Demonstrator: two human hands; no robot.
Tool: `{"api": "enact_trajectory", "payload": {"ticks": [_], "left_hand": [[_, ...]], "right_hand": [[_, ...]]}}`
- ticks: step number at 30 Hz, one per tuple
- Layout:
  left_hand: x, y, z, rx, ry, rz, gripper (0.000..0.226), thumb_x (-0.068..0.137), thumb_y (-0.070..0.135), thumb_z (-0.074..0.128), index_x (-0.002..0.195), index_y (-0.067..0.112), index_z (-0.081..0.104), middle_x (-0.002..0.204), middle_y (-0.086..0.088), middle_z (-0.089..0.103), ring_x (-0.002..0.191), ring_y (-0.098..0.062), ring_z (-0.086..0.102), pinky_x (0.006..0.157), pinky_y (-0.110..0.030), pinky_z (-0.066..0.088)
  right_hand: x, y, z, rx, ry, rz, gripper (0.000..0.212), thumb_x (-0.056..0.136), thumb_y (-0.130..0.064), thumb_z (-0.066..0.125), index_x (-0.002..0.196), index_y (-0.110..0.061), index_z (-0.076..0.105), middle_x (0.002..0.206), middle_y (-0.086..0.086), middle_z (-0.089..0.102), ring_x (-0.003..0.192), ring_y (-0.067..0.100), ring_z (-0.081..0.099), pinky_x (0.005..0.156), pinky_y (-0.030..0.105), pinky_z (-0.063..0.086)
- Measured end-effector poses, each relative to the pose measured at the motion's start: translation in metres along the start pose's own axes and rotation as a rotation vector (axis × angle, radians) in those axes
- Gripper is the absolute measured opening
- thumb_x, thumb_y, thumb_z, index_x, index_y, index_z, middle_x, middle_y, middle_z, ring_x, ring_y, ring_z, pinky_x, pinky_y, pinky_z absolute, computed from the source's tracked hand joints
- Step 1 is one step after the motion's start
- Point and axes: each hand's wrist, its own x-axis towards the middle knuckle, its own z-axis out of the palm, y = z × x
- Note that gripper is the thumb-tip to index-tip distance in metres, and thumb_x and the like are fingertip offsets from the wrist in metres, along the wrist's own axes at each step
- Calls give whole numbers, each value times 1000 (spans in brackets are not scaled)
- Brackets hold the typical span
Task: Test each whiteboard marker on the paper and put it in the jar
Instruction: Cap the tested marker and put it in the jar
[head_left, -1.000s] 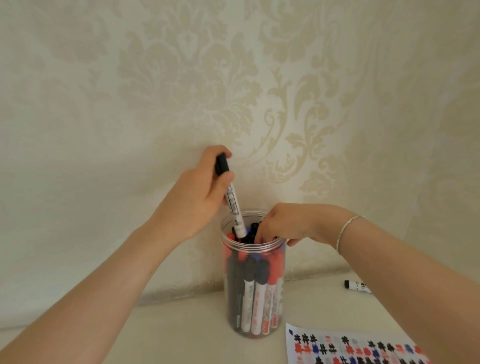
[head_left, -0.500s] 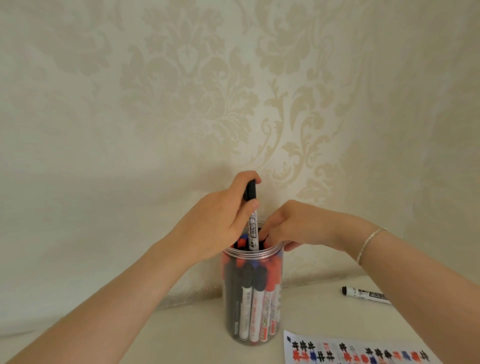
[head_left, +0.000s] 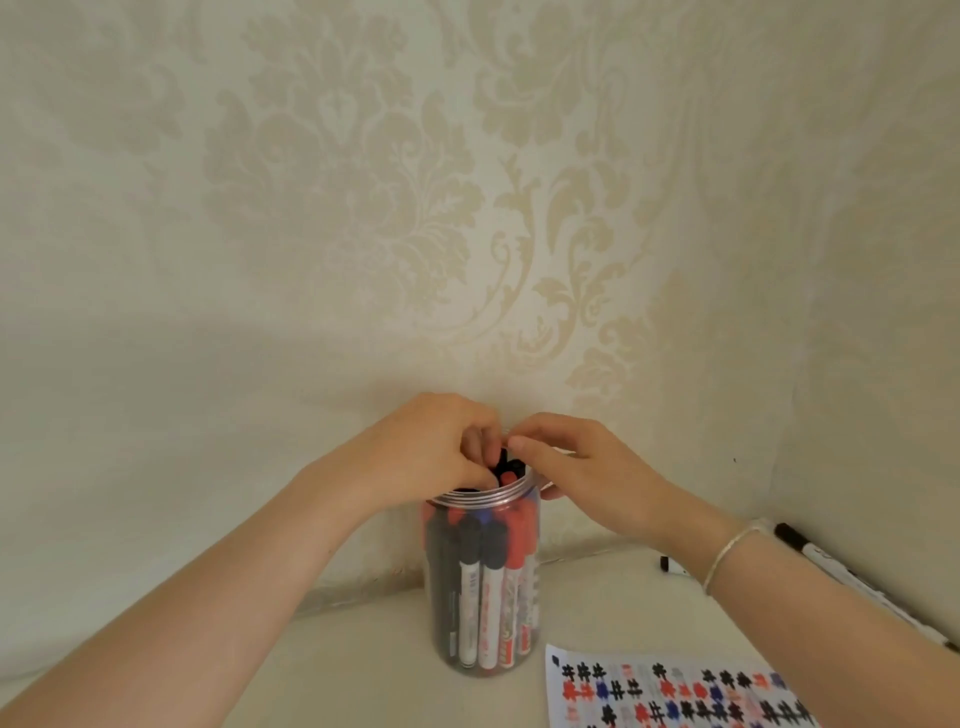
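Observation:
A clear plastic jar stands on the table by the wall, packed with several black, red and blue whiteboard markers. My left hand is over the jar's mouth, its fingers curled round the black cap of a marker that is sunk almost fully among the others. My right hand is at the right of the rim, thumb over the mouth and fingers curled behind the rim. The test paper lies at the lower right, covered in black, red and blue marks.
Two loose black-capped markers lie on the table at the right: one partly hidden behind my right wrist, and a second marker along the wall corner. Patterned wallpaper rises directly behind the jar. A bracelet is on my right wrist.
My left hand has pushed the black-capped marker down into the jar until only its cap shows. My right hand's fingers have come out of the jar's mouth onto the rim.

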Motion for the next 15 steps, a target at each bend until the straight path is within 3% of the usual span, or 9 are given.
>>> {"api": "enact_trajectory", "payload": {"ticks": [2,4,6,7,9,11,13,15], "left_hand": [[2,8,-4,120,-55,-9,7,78,22,70,81,27,75,74,12,72,71,-1,65,72,-27,53],[5,16,-11,205,-85,-21,11,83,25,67,84,25,77,75,13,72,74,-3,65,75,-28,52],[6,24,-13,192,11,-23,13,88,26,62,85,28,74,77,14,71,77,-6,66,79,-31,53],[4,31,-11,145,133,-4,13,89,28,59,87,30,72,80,16,70,80,-5,66,80,-32,53],[-6,53,3,-41,377,90,13,92,31,54,93,34,67,84,20,70,84,0,64,80,-25,50],[-16,79,25,-165,446,223,14,94,30,52,99,34,65,86,21,70,87,5,63,79,-15,48],[-15,94,54,-172,381,317,17,96,25,52,105,30,65,93,19,70,90,4,63,82,-16,48],[-7,101,87,-196,294,312,20,96,19,52,109,26,64,101,17,69,94,2,62,85,-22,50]], "right_hand": [[-10,10,2,146,75,5,18,95,-26,54,107,-28,67,102,-7,69,88,11,67,78,30,57],[-20,24,0,251,269,37,18,94,-18,56,106,-27,65,99,0,69,84,16,68,77,30,57],[-32,49,-15,113,445,120,22,91,-6,53,104,-21,64,94,6,68,86,23,65,74,27,52],[-39,63,-25,-98,444,191,27,89,-4,51,109,-20,61,98,6,66,90,24,62,74,26,49],[-57,95,-44,-667,232,371,41,89,-7,48,128,-17,47,116,5,57,106,23,54,86,30,45],[-74,121,-55,-1035,-5,533,44,91,-12,44,134,-15,38,127,5,50,119,25,46,102,37,36],[-83,135,-58,-1103,-71,597,39,91,-8,38,130,-16,41,127,4,50,122,25,44,111,45,25],[-87,142,-62,-1117,-51,544,34,90,-5,37,120,-17,49,120,2,54,114,22,50,108,41,28]]}}
